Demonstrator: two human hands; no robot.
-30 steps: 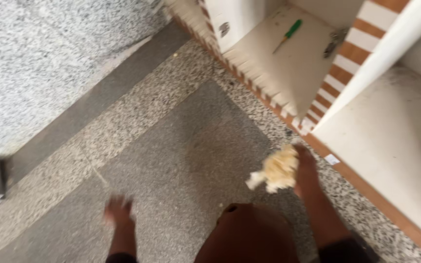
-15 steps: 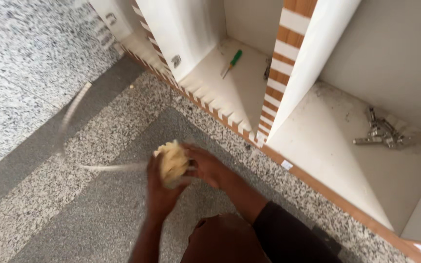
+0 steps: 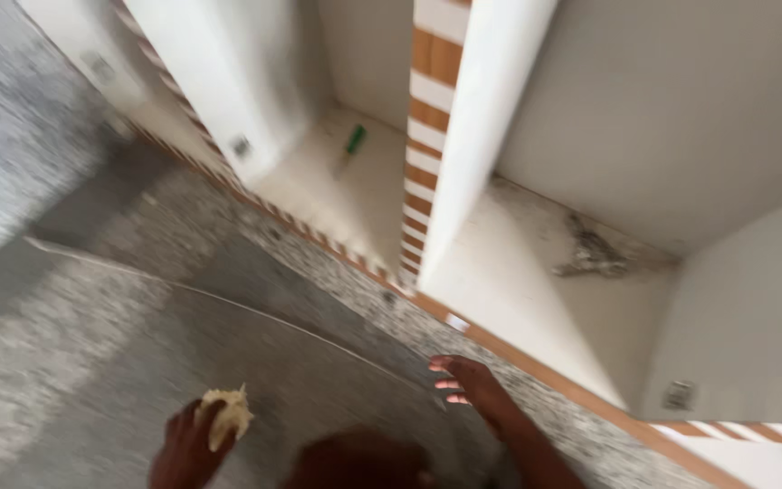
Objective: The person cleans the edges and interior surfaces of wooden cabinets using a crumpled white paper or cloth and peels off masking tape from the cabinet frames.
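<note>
Two hands: both of yours were low in the view, above the speckled stone floor (image 3: 138, 326).
Left hand (image 3: 187, 444): your fingers were curled around a pale yellow wad (image 3: 225, 418), pinching it from below.
Wad: it looked crumpled and ragged, cream to straw coloured, with a frayed tip sticking up; blur hid its finer texture.
Wad position: it sat at the lower left, just above the floor, well apart from the cabinet.
Right hand (image 3: 468, 389): you held it flat with fingers spread, gripping nothing, near the cabinet's orange-and-white striped edge (image 3: 432, 118).
Cabinet: a green-handled screwdriver (image 3: 351, 145) lay in its left compartment.
</note>
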